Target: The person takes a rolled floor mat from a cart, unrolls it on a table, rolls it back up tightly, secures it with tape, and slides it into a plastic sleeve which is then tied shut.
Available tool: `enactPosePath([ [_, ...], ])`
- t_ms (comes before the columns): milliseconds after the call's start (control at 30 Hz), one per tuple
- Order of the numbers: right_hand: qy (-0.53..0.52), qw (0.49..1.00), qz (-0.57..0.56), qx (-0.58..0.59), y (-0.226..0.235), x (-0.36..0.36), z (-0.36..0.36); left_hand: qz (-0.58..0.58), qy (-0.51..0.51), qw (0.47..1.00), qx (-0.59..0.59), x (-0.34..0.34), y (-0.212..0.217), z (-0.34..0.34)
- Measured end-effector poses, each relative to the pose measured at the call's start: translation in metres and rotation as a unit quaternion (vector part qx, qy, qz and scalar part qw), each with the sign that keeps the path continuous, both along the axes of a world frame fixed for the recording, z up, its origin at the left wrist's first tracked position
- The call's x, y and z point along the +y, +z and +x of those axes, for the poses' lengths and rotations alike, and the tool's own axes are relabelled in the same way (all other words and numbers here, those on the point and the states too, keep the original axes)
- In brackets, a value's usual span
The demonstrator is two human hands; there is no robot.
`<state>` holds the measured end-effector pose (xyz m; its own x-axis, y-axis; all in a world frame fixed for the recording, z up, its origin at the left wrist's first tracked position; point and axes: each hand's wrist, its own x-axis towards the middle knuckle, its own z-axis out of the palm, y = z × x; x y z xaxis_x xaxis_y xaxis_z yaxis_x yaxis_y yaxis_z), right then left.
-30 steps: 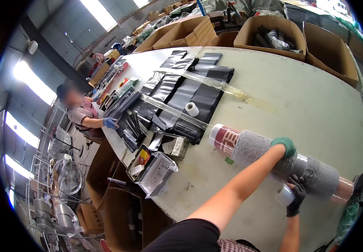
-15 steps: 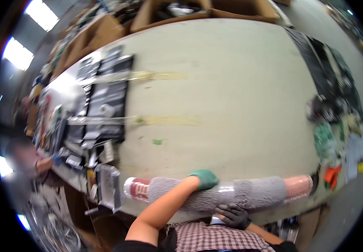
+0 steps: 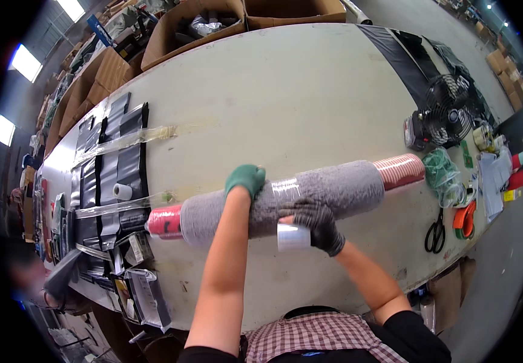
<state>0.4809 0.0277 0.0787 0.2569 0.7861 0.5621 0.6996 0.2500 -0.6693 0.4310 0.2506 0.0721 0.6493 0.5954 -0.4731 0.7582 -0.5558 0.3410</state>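
Note:
A long bundle of grey plush fabric [image 3: 340, 186] lies slantwise across the table in front of me, its right end farther away. Red and pink plastic-wrapped ends [image 3: 399, 172] stick out of it, and a shiny clear band circles its middle. My left hand [image 3: 247, 181], in a green glove, is closed over the bundle's top and far side, left of the band. In a dark grey glove, my right hand [image 3: 320, 224] holds a wide roll of clear tape [image 3: 293, 237] against the near side of the bundle. The glove hides part of the tape roll.
Black plastic bags [image 3: 133, 151] lie taped down on the left, with a small white roll [image 3: 122, 192] on them. At right are a black fan [image 3: 449, 115], black scissors [image 3: 435, 233] and orange tape rolls [image 3: 464, 220]. Cardboard boxes [image 3: 295, 13] line the far edge. Another person is at left.
The bundle has moved away from the table's near edge and turned, its right end now farther off. Both my hands moved forward with it; the tape roll in my right hand now shows clearly.

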Motion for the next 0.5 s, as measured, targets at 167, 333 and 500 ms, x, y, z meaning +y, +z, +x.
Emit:
enactPosePath([
  [167,-0.026,0.990,-0.024,-0.134,-0.022,-0.011,-0.008,-0.116,-0.160,0.978,0.072,0.012,-0.028,0.038],
  [333,-0.017,0.984,-0.078,-0.161,-0.029,-0.105,-0.081,-0.183,-0.306,0.930,0.094,-0.070,-0.053,-0.023],
  [500,0.040,0.988,-0.115,-0.098,0.011,-0.142,-0.118,-0.150,-0.246,0.953,0.096,-0.142,0.000,-0.084],
])
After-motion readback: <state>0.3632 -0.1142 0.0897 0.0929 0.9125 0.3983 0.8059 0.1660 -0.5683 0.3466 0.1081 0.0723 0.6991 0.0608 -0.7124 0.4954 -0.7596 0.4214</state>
